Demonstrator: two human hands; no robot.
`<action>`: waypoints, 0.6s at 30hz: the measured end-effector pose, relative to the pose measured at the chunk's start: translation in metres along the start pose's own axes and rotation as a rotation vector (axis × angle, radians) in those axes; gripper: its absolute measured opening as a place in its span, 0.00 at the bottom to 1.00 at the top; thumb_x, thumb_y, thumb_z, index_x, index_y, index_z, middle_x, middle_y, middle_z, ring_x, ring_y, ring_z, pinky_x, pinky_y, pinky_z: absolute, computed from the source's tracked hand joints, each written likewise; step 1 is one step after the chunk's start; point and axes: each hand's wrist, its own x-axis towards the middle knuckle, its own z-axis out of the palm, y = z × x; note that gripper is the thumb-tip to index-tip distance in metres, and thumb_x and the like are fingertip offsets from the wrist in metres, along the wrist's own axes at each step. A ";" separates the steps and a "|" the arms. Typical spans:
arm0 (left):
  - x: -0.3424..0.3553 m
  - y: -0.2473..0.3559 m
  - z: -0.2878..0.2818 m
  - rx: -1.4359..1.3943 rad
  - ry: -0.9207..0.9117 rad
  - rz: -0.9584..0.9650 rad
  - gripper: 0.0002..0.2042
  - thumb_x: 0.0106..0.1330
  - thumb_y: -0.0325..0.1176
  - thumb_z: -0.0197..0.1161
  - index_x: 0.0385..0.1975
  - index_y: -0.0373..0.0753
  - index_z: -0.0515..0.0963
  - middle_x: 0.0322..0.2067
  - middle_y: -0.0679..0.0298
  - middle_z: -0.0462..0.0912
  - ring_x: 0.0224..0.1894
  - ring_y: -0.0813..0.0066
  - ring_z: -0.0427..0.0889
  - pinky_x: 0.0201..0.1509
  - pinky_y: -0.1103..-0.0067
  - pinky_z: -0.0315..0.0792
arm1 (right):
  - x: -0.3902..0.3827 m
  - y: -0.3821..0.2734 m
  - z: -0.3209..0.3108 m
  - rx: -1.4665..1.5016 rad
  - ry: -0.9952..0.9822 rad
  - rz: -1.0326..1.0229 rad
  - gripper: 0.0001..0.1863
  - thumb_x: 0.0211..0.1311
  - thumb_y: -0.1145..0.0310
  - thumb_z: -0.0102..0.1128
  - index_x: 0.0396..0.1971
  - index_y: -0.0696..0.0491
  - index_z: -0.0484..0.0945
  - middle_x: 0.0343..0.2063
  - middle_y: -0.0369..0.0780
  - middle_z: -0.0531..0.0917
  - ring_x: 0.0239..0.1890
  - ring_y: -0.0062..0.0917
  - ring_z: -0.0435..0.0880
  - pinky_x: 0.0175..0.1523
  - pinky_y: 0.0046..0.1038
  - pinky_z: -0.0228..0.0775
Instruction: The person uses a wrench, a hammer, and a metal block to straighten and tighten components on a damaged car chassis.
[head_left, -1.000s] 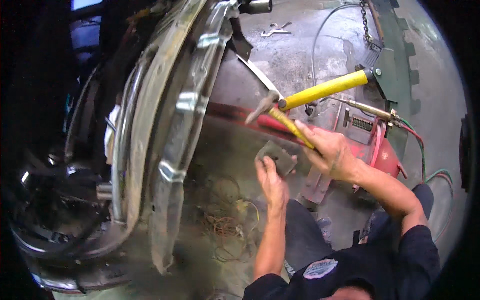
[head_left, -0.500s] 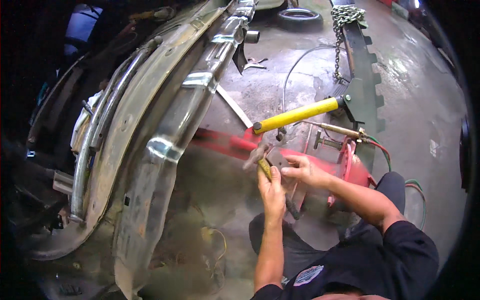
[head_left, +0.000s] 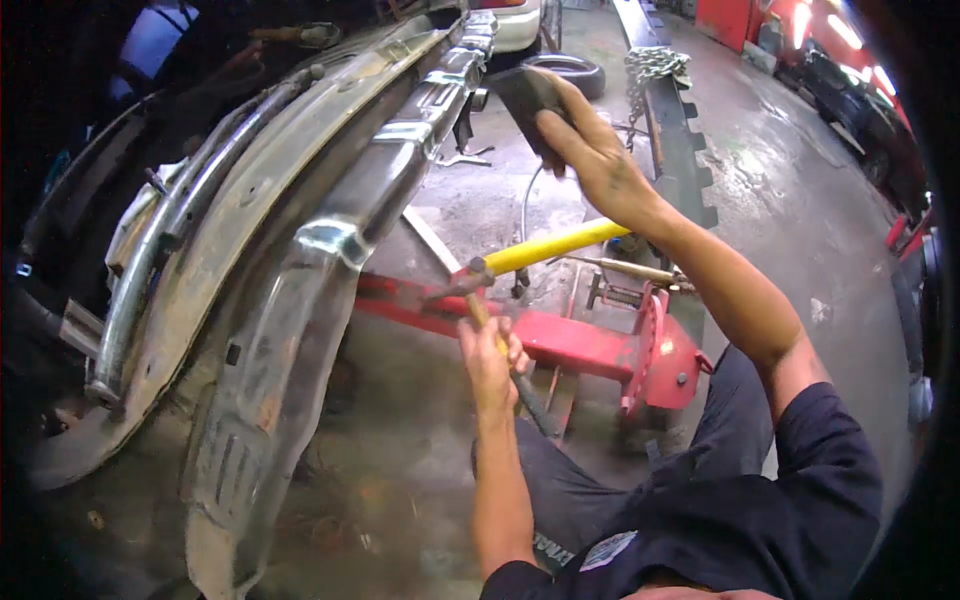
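Hammer [head_left: 480, 285] with a wooden handle sits low in the middle of the view, its grey metal head pointing left toward the bare bodywork, just in front of a red frame beam [head_left: 560, 345]. At the far left, the stripped car body panel [head_left: 270, 330] curves from the lower edge up toward the top centre, dull grey metal with rust patches and a row of bright clamped spots along its ridge. Moving right, the left hand [head_left: 490, 360] is closed in a full grip around the hammer's handle, knuckles up, the forearm rising from the lower edge. Just beside the hammer head, a yellow-handled tool [head_left: 555, 245] lies slanting up to the right across the red beam. Above it, the right hand [head_left: 590, 150] is raised near the top of the panel, its grip wrapped on a dark flat block [head_left: 525, 95] held against or just beside the panel's upper end; contact cannot be told. Farther right, a chain [head_left: 650, 65] hangs over a dark notched rail [head_left: 680, 150] that runs along the wet concrete floor [head_left: 790, 200].
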 end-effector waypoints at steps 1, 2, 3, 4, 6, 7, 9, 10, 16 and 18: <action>0.000 -0.003 0.005 -0.012 -0.104 0.127 0.08 0.77 0.38 0.50 0.47 0.43 0.63 0.32 0.64 0.73 0.19 0.78 0.69 0.18 0.79 0.65 | 0.008 -0.008 0.010 -0.178 0.066 -0.054 0.28 0.75 0.61 0.51 0.71 0.48 0.60 0.39 0.41 0.78 0.39 0.25 0.76 0.45 0.27 0.70; 0.002 0.000 0.012 -0.028 -0.109 0.126 0.08 0.77 0.38 0.50 0.47 0.43 0.63 0.32 0.64 0.73 0.19 0.78 0.69 0.18 0.79 0.65 | 0.017 -0.007 0.015 -0.193 0.059 -0.058 0.28 0.75 0.61 0.51 0.71 0.48 0.60 0.39 0.41 0.78 0.39 0.25 0.76 0.45 0.27 0.70; 0.005 0.007 0.021 -0.145 -0.133 0.187 0.09 0.78 0.40 0.49 0.47 0.43 0.64 0.32 0.65 0.73 0.19 0.78 0.69 0.19 0.79 0.65 | 0.027 -0.001 0.018 -0.372 0.047 -0.192 0.29 0.73 0.59 0.54 0.71 0.46 0.62 0.39 0.44 0.77 0.39 0.32 0.77 0.47 0.32 0.71; 0.008 0.014 0.031 -0.261 -0.156 0.249 0.11 0.78 0.43 0.48 0.48 0.43 0.65 0.32 0.65 0.73 0.20 0.78 0.69 0.20 0.78 0.66 | 0.034 0.004 0.021 -0.550 0.033 -0.327 0.30 0.71 0.58 0.57 0.70 0.44 0.63 0.38 0.47 0.76 0.40 0.38 0.79 0.48 0.37 0.72; 0.017 0.024 0.042 -0.359 -0.132 0.198 0.15 0.79 0.48 0.45 0.52 0.44 0.67 0.30 0.66 0.72 0.19 0.79 0.68 0.19 0.78 0.66 | 0.037 0.013 0.030 -0.647 -0.079 -0.484 0.33 0.69 0.58 0.59 0.72 0.42 0.62 0.41 0.52 0.74 0.43 0.46 0.79 0.50 0.41 0.72; 0.022 0.028 0.042 -0.337 -0.215 0.198 0.16 0.79 0.49 0.44 0.54 0.45 0.67 0.28 0.66 0.71 0.18 0.79 0.67 0.19 0.78 0.65 | 0.034 0.014 0.030 -0.639 -0.111 -0.415 0.33 0.69 0.59 0.59 0.72 0.42 0.61 0.41 0.52 0.74 0.43 0.47 0.79 0.50 0.41 0.72; 0.021 0.047 0.048 -0.249 -0.239 0.174 0.20 0.80 0.50 0.42 0.60 0.46 0.68 0.23 0.67 0.67 0.17 0.79 0.65 0.19 0.79 0.64 | 0.033 0.008 0.029 -0.648 -0.166 -0.359 0.33 0.70 0.59 0.58 0.72 0.42 0.60 0.42 0.52 0.74 0.42 0.48 0.79 0.51 0.42 0.71; 0.025 0.050 0.045 -0.257 -0.232 0.174 0.20 0.80 0.50 0.42 0.60 0.46 0.68 0.23 0.67 0.67 0.17 0.79 0.65 0.19 0.79 0.64 | 0.038 0.005 0.026 -0.668 -0.186 -0.372 0.33 0.70 0.58 0.57 0.72 0.43 0.60 0.42 0.52 0.74 0.42 0.48 0.79 0.51 0.42 0.71; 0.074 0.066 0.029 -0.547 0.057 0.254 0.18 0.78 0.53 0.45 0.31 0.46 0.66 0.17 0.72 0.61 0.13 0.82 0.56 0.15 0.81 0.55 | 0.040 -0.004 0.025 -0.723 -0.265 -0.396 0.31 0.74 0.61 0.53 0.73 0.52 0.58 0.35 0.49 0.75 0.38 0.41 0.77 0.47 0.39 0.67; 0.079 0.061 0.036 -0.377 -0.023 0.206 0.18 0.79 0.51 0.44 0.28 0.47 0.65 0.17 0.73 0.61 0.13 0.82 0.55 0.15 0.81 0.54 | 0.039 -0.004 0.026 -0.746 -0.258 -0.378 0.31 0.74 0.59 0.51 0.72 0.54 0.58 0.33 0.49 0.75 0.38 0.42 0.77 0.47 0.40 0.67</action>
